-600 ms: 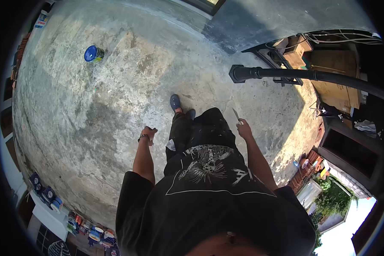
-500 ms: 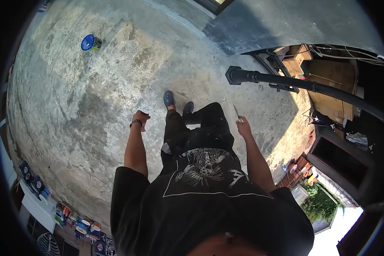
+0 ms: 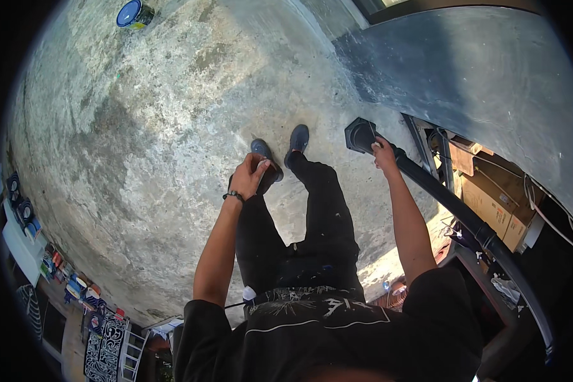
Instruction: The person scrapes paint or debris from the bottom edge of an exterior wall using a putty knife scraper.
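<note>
My right hand (image 3: 384, 156) is closed around a thin, blade-like tool (image 3: 374, 132) that points away from me. Its exact kind is too small to make out. Behind the tool, in the picture, is the flared base of a black post (image 3: 439, 194); I cannot tell whether they touch. My left hand (image 3: 248, 176), with a dark bracelet at the wrist, is raised in front of my left leg. Its thumb and fingers are pressed together, and a small pale spot shows at the tips. Whatever it may hold is too small to name.
A bucket with a blue lid (image 3: 131, 14) stands far left on the stained concrete floor (image 3: 153, 127). Along the right runs a grey wall (image 3: 477, 57), with cardboard boxes (image 3: 490, 207) beneath it. Several paint containers (image 3: 76, 286) and a ladder (image 3: 132, 353) are at lower left.
My left hand has moved right and closed up in front of my leg. The right hand and its tool have risen to the post's base. My feet have shifted, and the bucket sits nearer the upper edge.
</note>
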A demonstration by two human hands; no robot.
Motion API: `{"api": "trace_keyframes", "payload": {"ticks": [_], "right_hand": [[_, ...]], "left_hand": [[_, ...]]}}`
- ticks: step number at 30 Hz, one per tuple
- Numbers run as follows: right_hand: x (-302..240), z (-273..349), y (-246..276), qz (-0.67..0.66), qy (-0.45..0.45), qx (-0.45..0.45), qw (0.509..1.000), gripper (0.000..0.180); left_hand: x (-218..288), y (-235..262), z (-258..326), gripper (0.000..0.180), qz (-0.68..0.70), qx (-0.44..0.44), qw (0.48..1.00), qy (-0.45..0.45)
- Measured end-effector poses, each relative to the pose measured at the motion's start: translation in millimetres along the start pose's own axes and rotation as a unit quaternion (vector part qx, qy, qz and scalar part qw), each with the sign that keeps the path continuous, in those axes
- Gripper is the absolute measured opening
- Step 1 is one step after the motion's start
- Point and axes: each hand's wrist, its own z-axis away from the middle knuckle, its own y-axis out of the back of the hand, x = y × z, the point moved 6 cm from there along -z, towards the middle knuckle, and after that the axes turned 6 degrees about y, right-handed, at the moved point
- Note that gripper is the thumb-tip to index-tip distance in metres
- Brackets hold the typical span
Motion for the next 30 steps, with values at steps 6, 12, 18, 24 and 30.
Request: {"api": "trace_keyframes", "payload": {"ticks": [6, 12, 18, 24, 30], "right_hand": [[16.7, -136.4, -32.4, -0.067, -0.064, -0.040, 0.995, 0.052], [46.6, -289.2, -61.2, -0.108, -0.038, -0.043, 0.993, 0.053], [80.2, -416.9, -87.2, 0.018, 0.044, 0.102, 0.994, 0.042], [115.1, -485.0, -99.2, 0.056, 0.108, 0.196, 0.973, 0.038], [112.9, -462.0, -91.5, -0.018, 0.115, 0.206, 0.972, 0.034]], "left_hand": [[-19.7, -62.6, -133.1, 0.041, 0.039, -0.045, 0.997, -0.038], [-44.6, -58.2, -285.2, 0.042, 0.089, 0.050, 0.991, -0.092], [-47.8, -22.9, -381.3, 0.053, -0.069, 0.146, 0.974, -0.157], [-0.5, 3.3, -406.6, 0.052, -0.114, 0.203, 0.942, -0.242], [-5.1, -12.0, -392.0, 0.049, -0.144, 0.165, 0.951, -0.219]]}}
